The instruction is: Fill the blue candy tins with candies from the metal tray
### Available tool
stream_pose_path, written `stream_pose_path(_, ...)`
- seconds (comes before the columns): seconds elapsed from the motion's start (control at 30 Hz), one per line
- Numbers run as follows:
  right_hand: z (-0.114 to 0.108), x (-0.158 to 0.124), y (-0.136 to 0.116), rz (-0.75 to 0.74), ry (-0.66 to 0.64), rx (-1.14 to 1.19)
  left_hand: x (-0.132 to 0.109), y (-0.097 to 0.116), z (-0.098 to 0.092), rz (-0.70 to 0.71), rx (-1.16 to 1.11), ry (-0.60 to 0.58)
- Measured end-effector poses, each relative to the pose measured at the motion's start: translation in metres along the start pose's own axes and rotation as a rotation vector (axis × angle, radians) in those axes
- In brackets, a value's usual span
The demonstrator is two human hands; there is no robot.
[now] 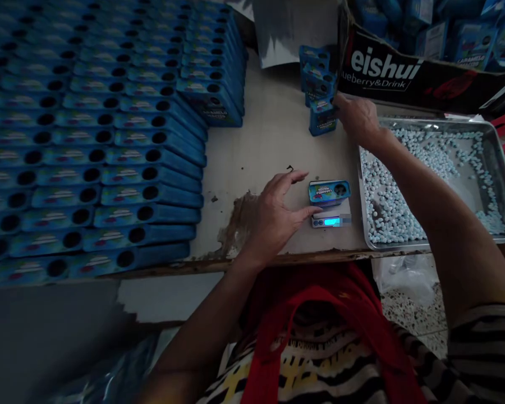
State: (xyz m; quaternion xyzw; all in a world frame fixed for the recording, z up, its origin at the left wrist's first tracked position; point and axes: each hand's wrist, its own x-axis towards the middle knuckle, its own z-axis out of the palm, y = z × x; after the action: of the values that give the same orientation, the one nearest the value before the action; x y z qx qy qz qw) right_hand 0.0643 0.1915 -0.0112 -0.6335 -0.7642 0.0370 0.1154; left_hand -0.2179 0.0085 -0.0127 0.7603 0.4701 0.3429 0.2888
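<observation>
My left hand point(278, 210) hovers over the table with fingers spread, thumb and forefinger close to a blue tin point(329, 192) that lies on a small digital scale point(330, 220) with a lit display. My right hand point(357, 119) reaches to the far side and closes on a blue tin point(322, 116) at the front of a short row of upright tins point(315, 73). A metal tray point(499, 151) of small pale blue and white candies point(387, 196) sits under my right forearm.
Many rows of blue tins with round holes point(92, 146) cover the table's left half. A dark cardboard box point(408, 76) with white lettering stands behind the tray. The worn table edge point(278, 258) runs in front of me; my red apron is below.
</observation>
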Motion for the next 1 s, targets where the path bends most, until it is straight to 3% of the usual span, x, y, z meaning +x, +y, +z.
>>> stream_pose_path(0.17, -0.005, -0.032, -0.007, 0.106, 0.0, -0.08, 0.011, 0.018, 0.006, 0.071, 0.135, -0.027)
stream_pose_path(0.37, -0.044, -0.089, -0.032, 0.14, 0.046, -0.081, 0.027, 0.039, 0.03, 0.128, 0.31, -0.188)
stream_pose_path(0.43, -0.06, -0.111, -0.046, 0.175, 0.029, -0.101, 0.025, 0.042, 0.024, 0.118, 0.334, -0.227)
stream_pose_path(0.53, -0.076, -0.143, -0.068, 0.183, 0.021, -0.099, 0.02, 0.037, -0.005, 0.081, 0.363, -0.173)
stream_pose_path(0.67, -0.072, -0.18, -0.09, 0.15, -0.026, -0.035, 0.033, 0.007, -0.058, -0.057, 0.452, -0.037)
stream_pose_path(0.77, -0.055, -0.198, -0.097, 0.114, -0.08, 0.039, 0.071, -0.038, -0.088, -0.087, 0.399, 0.05)
stream_pose_path(0.9, -0.039, -0.213, -0.095, 0.098, -0.095, 0.253, 0.133, -0.104, -0.115, -0.016, 0.313, 0.06)
stream_pose_path(1.0, -0.047, -0.218, -0.08, 0.162, -0.026, 0.589, 0.161, -0.133, -0.121, -0.065, 0.347, 0.006)
